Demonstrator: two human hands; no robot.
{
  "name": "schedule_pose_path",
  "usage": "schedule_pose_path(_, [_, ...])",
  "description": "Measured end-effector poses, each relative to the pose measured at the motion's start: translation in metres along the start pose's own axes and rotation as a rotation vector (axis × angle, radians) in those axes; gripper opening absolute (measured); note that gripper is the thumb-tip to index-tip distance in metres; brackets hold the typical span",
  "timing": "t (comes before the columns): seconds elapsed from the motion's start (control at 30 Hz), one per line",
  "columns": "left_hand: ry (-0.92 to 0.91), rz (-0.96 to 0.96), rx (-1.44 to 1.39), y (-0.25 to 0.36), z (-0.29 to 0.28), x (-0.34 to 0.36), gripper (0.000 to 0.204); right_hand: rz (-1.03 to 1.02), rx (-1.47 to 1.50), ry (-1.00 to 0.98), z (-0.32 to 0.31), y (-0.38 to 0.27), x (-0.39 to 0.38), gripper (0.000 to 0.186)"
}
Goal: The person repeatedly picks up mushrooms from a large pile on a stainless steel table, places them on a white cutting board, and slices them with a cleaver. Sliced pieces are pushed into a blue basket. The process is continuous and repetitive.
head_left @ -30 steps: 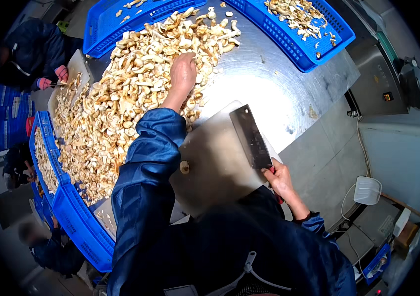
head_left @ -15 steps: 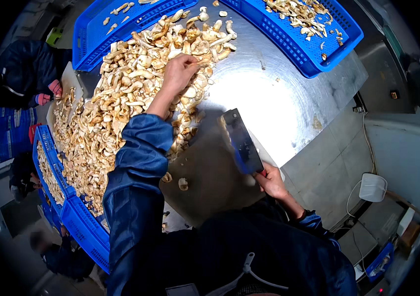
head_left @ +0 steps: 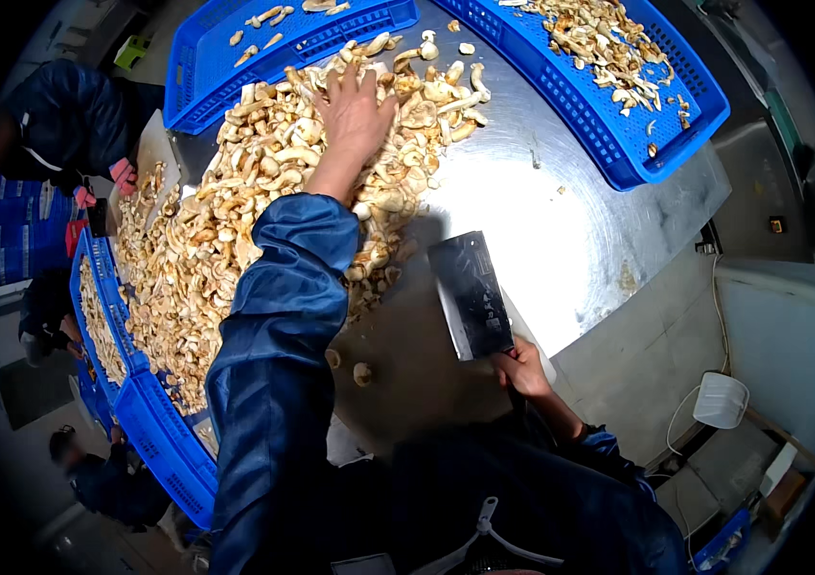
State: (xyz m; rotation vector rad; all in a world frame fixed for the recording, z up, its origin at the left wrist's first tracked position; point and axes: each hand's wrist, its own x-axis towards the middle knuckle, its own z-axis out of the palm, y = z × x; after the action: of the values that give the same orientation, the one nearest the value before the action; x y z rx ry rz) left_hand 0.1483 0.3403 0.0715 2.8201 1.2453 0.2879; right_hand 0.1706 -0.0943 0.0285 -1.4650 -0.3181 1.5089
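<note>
A large heap of pale brown mushrooms covers the left part of the steel table. My left hand reaches over the heap's far part, its fingers spread and touching the mushrooms. Near the table's front edge, my right hand is closed around the handle of a cleaver. The cleaver's broad dark blade points away from me, its flat side showing, over a shadowed cutting surface. One loose mushroom piece lies on that surface, left of the blade.
Blue plastic baskets stand at the far left and far right, with mushroom pieces inside. Another blue basket lines the left edge. A co-worker in pink-and-dark gloves works at the left; other people are beyond. A white container sits at right.
My left hand has gone from closed fingers at the heap to spread fingers over it, slightly farther away. The cleaver has turned, showing more of its flat side. The whole view has shifted slightly.
</note>
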Motion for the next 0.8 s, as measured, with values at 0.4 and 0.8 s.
schedule_pose_path(0.4, [-0.120, 0.412, -0.349, 0.028, 0.034, -0.148, 0.067, -0.032, 0.012, -0.012, -0.002, 0.001, 0.002, 0.008])
schedule_pose_path(0.8, [-0.429, 0.100, -0.308, -0.027, -0.046, -0.164, 0.020, 0.007, 0.048, -0.027, -0.002, 0.001, 0.002, 0.010])
